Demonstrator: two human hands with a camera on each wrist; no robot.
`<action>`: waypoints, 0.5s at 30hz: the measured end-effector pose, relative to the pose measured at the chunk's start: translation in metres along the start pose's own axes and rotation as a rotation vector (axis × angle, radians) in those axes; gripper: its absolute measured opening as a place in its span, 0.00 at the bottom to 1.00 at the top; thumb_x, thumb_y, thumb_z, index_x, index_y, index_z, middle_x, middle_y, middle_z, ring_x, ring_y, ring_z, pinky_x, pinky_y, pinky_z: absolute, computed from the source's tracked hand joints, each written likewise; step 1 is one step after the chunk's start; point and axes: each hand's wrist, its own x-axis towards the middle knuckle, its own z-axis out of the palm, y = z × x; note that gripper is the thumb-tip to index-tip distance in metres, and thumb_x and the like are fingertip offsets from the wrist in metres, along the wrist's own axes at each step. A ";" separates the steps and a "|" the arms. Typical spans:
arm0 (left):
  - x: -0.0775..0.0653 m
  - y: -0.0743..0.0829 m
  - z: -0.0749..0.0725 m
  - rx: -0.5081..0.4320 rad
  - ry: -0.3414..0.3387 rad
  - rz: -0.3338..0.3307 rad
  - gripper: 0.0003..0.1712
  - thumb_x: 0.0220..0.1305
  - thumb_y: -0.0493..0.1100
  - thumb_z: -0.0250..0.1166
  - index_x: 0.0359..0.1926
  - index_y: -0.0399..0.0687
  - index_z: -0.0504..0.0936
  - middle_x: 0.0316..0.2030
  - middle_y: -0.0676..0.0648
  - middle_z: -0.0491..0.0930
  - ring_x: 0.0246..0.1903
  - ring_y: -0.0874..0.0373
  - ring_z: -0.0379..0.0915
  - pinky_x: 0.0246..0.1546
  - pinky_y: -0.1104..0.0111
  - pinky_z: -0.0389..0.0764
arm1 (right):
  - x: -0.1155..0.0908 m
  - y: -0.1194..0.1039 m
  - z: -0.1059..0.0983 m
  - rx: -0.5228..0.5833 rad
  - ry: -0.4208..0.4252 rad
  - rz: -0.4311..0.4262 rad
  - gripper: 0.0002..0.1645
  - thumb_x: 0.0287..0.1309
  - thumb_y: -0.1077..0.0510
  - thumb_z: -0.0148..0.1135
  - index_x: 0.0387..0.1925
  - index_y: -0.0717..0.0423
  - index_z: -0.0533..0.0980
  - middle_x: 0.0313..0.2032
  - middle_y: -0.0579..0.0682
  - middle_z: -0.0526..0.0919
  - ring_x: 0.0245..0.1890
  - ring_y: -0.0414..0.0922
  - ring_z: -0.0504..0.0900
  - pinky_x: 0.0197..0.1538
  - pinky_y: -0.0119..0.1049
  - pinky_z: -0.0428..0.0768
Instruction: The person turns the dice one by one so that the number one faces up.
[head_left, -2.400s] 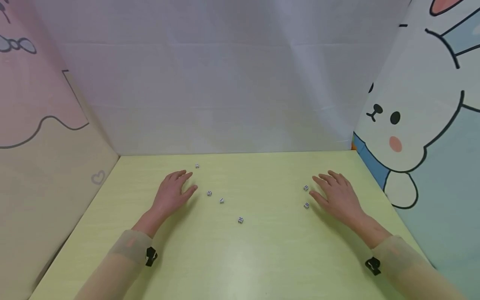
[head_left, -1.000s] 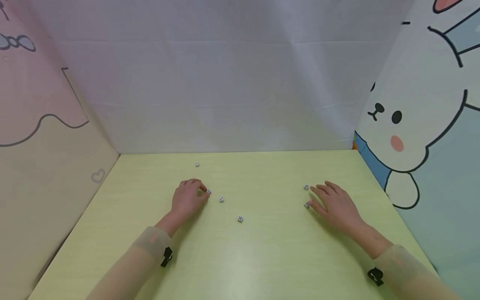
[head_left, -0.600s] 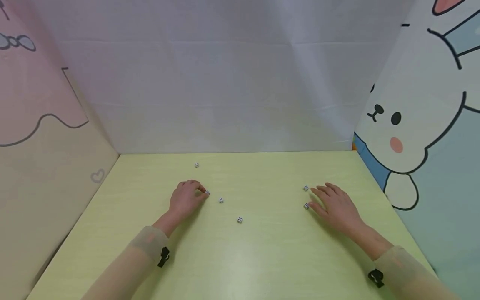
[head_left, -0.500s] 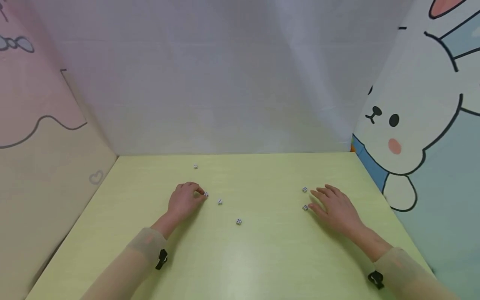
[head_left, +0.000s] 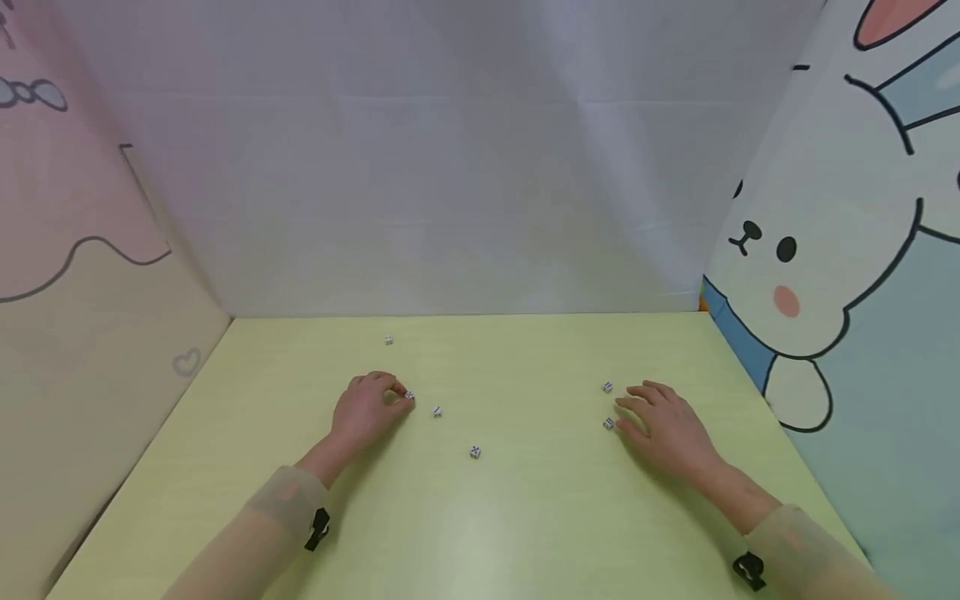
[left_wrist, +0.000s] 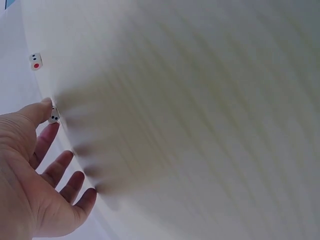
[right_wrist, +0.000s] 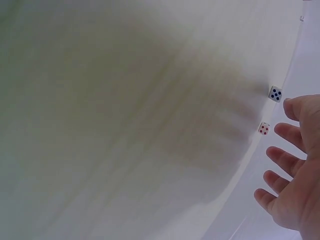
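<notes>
Fingers (left_wrist: 46,142) of the left hand (head_left: 363,412) narrowly pinch a die (left_wrist: 54,116) between thumb tip and forefinger tip, at the left part of the table (head_left: 540,500); whether it touches the tabletop I cannot tell. The next die (head_left: 437,412) lies just right of that pinch, far nearer this hand than the right hand (head_left: 667,429), whose fingers spread loosely, holding nothing, beside two dice (head_left: 608,424). Being a cube, the pinched die has no long axis; one dotted face shows outward.

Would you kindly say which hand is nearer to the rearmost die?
Left. The left hand is just in front of that die, the right hand far to its right.
</notes>
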 end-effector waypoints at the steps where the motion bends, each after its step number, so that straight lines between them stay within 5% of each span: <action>1: 0.000 0.000 0.001 0.001 0.002 0.002 0.13 0.65 0.54 0.71 0.42 0.50 0.86 0.61 0.39 0.78 0.62 0.35 0.68 0.61 0.44 0.71 | 0.000 0.000 0.000 0.000 0.001 -0.002 0.22 0.67 0.51 0.67 0.57 0.59 0.82 0.59 0.61 0.80 0.66 0.65 0.69 0.65 0.64 0.67; 15: -0.001 -0.004 0.004 -0.011 0.011 -0.006 0.12 0.66 0.53 0.71 0.43 0.51 0.87 0.61 0.40 0.78 0.63 0.35 0.68 0.62 0.44 0.70 | -0.001 0.000 0.000 0.006 0.002 -0.010 0.22 0.65 0.53 0.68 0.56 0.59 0.83 0.59 0.62 0.80 0.66 0.65 0.69 0.64 0.66 0.68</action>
